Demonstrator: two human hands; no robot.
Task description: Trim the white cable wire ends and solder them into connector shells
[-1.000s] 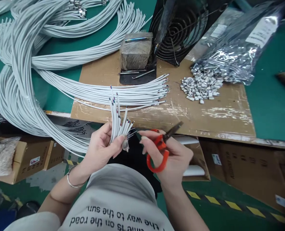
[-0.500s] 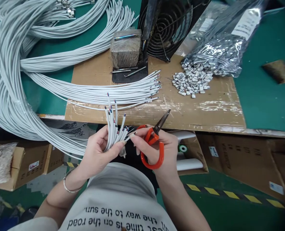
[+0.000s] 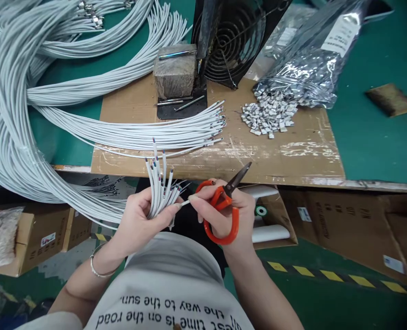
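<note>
A bundle of white cables (image 3: 158, 195) stands in my left hand (image 3: 140, 224), its fingers and thumb closed round it. The cable ends point up and fan out, with small coloured wire tips showing. My right hand (image 3: 220, 211) pinches the end of one white cable between thumb and fingertip, just right of the left thumb. Scissors with orange handles (image 3: 236, 224) hang on that same hand, their dark blades pointing up and right, away from the cables. Further back on the cardboard lies another bunch of white cables (image 3: 176, 130), ends to the right.
Small white connectors (image 3: 270, 112) lie piled by a silver bag (image 3: 303, 68). A black fan (image 3: 229, 46) and a block (image 3: 176, 71) stand behind the cables. Looped cables (image 3: 11, 91) cover the left. Cardboard boxes (image 3: 341, 229) sit below the table's front edge.
My right hand has moved slightly right, away from my left thumb, drawing one cable end out from the bundle. The scissors moved along with it. The view has shifted a little.
</note>
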